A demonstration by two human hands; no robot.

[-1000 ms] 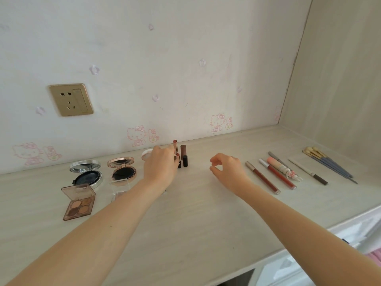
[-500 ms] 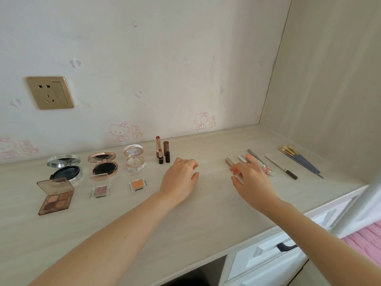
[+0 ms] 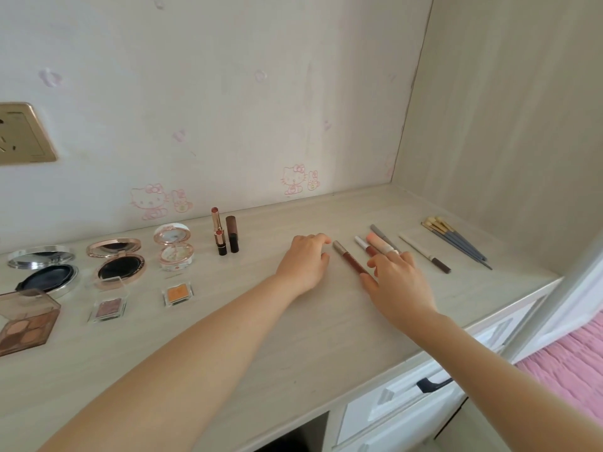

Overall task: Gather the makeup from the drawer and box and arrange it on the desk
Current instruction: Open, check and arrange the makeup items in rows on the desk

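Both hands lie open on the pale wood-grain desk [image 3: 228, 337], holding nothing: left hand [image 3: 305, 261] and right hand [image 3: 396, 282] flank a slim brown lip pencil [image 3: 350, 262].

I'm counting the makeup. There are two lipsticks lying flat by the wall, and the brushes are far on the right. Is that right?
Not quite. In the head view the two lipsticks stand upright by the wall, not flat. The brushes are indeed far on the right.

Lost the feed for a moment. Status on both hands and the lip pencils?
Left hand open, empty, beside the brown lip pencil. Right hand open, fingers over the lip pencils, nothing gripped. Nothing in the way.
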